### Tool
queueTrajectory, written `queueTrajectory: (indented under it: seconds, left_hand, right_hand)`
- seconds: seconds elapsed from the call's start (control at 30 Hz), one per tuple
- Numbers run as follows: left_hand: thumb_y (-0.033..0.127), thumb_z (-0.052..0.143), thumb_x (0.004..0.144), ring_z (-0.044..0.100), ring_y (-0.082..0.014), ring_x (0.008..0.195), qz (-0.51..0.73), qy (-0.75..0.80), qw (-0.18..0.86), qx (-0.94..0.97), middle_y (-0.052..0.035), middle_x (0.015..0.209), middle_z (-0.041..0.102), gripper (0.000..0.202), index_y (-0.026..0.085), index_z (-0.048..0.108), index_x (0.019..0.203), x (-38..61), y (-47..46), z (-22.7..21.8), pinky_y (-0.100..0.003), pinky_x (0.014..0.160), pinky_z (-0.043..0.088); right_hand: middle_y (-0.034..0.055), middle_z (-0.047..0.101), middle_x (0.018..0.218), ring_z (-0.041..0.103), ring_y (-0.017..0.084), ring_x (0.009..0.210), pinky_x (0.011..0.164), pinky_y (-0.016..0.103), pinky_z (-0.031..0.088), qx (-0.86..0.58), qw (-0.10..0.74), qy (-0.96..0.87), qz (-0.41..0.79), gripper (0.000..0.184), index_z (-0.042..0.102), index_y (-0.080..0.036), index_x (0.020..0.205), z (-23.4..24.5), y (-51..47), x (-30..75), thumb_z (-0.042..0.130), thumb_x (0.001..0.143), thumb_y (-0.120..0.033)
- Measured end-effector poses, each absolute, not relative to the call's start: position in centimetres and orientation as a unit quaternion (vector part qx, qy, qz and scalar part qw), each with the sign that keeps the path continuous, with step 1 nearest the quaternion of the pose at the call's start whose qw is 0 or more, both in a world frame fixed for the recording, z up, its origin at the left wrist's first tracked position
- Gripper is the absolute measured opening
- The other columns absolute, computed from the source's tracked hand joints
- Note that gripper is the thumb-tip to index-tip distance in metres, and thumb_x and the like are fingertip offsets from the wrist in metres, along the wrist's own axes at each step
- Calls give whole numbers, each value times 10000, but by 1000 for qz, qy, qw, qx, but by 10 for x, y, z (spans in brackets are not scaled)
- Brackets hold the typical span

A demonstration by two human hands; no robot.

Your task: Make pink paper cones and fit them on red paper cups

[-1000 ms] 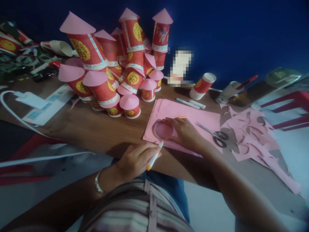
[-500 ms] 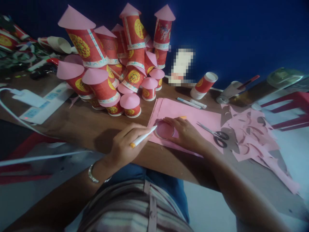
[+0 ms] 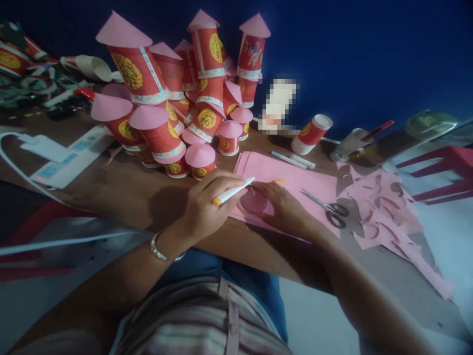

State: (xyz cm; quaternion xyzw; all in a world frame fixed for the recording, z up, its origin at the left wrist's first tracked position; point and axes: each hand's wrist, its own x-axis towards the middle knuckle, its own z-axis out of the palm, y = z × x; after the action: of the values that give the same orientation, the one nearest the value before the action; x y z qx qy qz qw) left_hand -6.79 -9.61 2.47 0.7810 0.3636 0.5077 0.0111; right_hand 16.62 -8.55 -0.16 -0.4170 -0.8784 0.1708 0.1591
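Observation:
My left hand (image 3: 209, 207) is closed round a white marker (image 3: 236, 191) with an orange end. The marker's tip is at the upper edge of a thin-rimmed ring (image 3: 254, 211), whose exact kind I cannot make out. This ring lies flat on pink paper sheets (image 3: 299, 180) stacked near the table's front edge. Thumb and fingers of my right hand (image 3: 284, 207) grip the ring from its right side. Just beyond those fingers lies a small orange piece (image 3: 279, 181). Scissors (image 3: 327, 204) rest on the paper, right of my right hand.
Red paper cups with pink cone tops (image 3: 148, 123) stand piled at the back left. Pink paper scraps (image 3: 384, 202) cover the right side. A power strip (image 3: 70, 155) lies left, pens (image 3: 291, 160) behind the paper, and stacked cups (image 3: 312, 133) beyond them.
My left hand and the marker have moved right and slightly up, with the tip passing from the ring's left side towards its top. My right hand keeps its grip on the ring.

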Motion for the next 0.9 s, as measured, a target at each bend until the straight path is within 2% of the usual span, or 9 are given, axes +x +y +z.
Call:
queueTrajectory:
  seconds: [0.13, 0.2, 0.33, 0.4, 0.53, 0.63, 0.7, 0.83, 0.9]
  left_hand:
    - [189, 633, 966, 694, -169, 1016, 516, 345, 0, 784, -56, 1029, 727, 107, 198, 648, 1072, -54, -79, 38, -335, 935, 589]
    - [206, 583, 992, 673, -194, 1083, 512, 349, -7, 785, -69, 1068, 701, 131, 212, 642, 1109, -47, -72, 45, -373, 967, 579]
    - [260, 508, 1025, 656, -224, 1127, 454, 353, -15, 818, -79, 1168, 642, 205, 259, 646, 1176, -31, -57, 60, -399, 920, 586]
    - [266, 466, 1042, 668, -215, 1106, 427, 327, -22, 843, -61, 1175, 625, 238, 269, 647, 1196, -22, -47, 67, -385, 886, 584]
    - [292, 393, 1070, 668, -225, 1121, 384, 296, -25, 874, -46, 1105, 626, 298, 244, 655, 1203, -7, -23, 75, -428, 931, 557]
    - [344, 425, 1063, 659, -242, 1131, 368, 271, -9, 890, -62, 1068, 645, 299, 214, 668, 1177, 2, -7, 74, -461, 988, 529]
    - [367, 446, 1057, 650, -240, 1148, 351, 244, -1, 904, -59, 1079, 658, 292, 227, 667, 1188, 7, 0, 72, -468, 1028, 506]
    - [390, 510, 1036, 637, -221, 1169, 325, 200, 17, 924, -45, 1157, 666, 260, 256, 654, 1206, 15, 2, 74, -446, 1063, 483]
    - [387, 537, 1025, 637, -216, 1167, 324, 199, 21, 925, -46, 1178, 664, 255, 258, 649, 1214, 17, 1, 77, -431, 1049, 492]
  right_hand:
    - [153, 598, 1449, 535, 338, 1331, 1125, 583, 456, -398, 195, -876, 188, 733, 485, -204, 1463, -4, -87, 163, 763, 786, -167]
    - [149, 615, 1421, 539, 339, 1318, 1104, 590, 472, -402, 230, -865, 194, 642, 523, -217, 1418, -2, -88, 162, 768, 825, -226]
    - [102, 714, 1149, 678, 251, 985, 845, 447, 605, -452, 360, -787, 218, 341, 622, -229, 1237, 12, -92, 161, 704, 919, -322]
    - [60, 719, 1010, 671, 191, 804, 721, 369, 602, -466, 424, -738, 240, 286, 634, -229, 1190, 16, -95, 161, 689, 938, -353]
    - [10, 688, 841, 620, 138, 622, 580, 302, 546, -461, 521, -641, 324, 273, 654, -217, 1078, 18, -96, 166, 622, 979, -469]
    - [12, 673, 765, 595, 129, 555, 503, 282, 486, -451, 549, -596, 374, 420, 659, -196, 971, 22, -91, 173, 508, 1006, -586]
    - [23, 688, 781, 607, 131, 561, 483, 273, 469, -436, 552, -595, 389, 468, 661, -196, 938, 28, -88, 177, 508, 987, -635]
    - [-5, 689, 712, 596, 118, 530, 441, 238, 432, -444, 538, -598, 394, 321, 656, -206, 859, 44, -84, 185, 734, 892, -516]
    - [-8, 694, 694, 583, 112, 506, 421, 231, 420, -456, 538, -595, 386, 293, 651, -206, 836, 48, -82, 189, 766, 874, -472]
